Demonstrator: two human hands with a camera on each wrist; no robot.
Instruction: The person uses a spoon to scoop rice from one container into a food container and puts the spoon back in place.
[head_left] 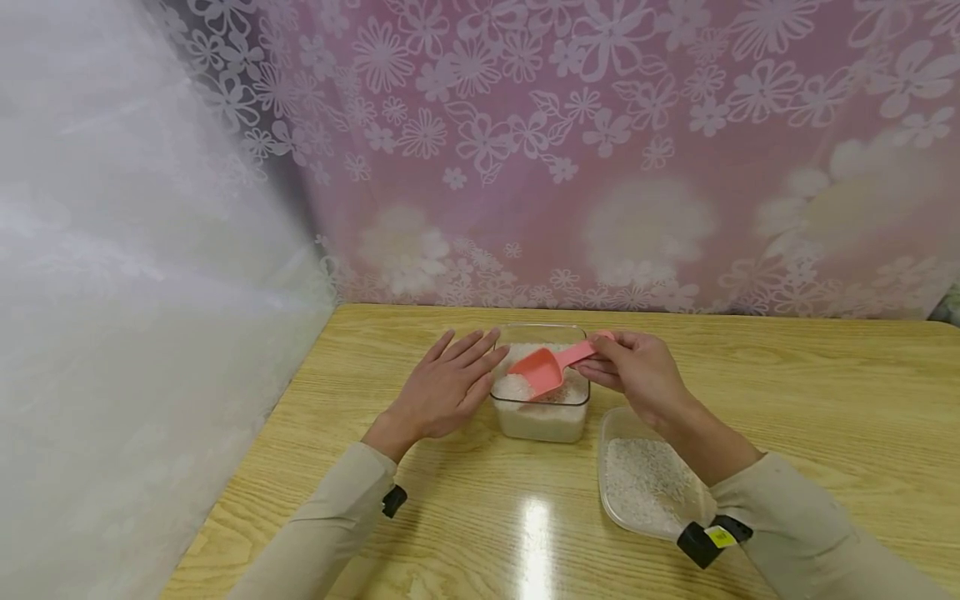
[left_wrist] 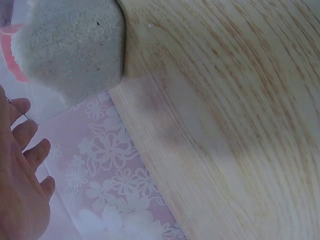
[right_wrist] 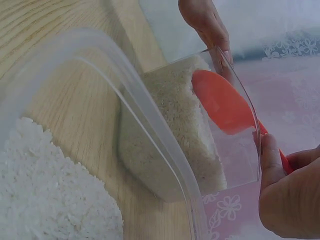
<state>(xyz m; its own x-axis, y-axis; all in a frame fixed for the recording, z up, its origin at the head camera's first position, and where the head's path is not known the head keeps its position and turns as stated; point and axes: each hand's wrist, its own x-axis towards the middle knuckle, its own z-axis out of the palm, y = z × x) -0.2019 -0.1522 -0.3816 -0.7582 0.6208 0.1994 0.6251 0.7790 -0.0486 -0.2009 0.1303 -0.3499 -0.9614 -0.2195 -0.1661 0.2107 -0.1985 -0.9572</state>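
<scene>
In the head view my right hand pinches the handle of a pink scoop. Its bowl dips into the rice of a clear square container. Straight fingers of my left hand touch the container's left rim. From the right wrist, the scoop shows inside the clear wall, its tip at the rice surface, with the right hand on the handle. The left wrist view shows the left hand at the rim and rice behind the wall.
A second, translucent tub holding white rice stands nearer and to the right, beneath my right forearm. Both containers are on a wood-grain table. A pink floral curtain hangs behind, and a whitish sheet at the left.
</scene>
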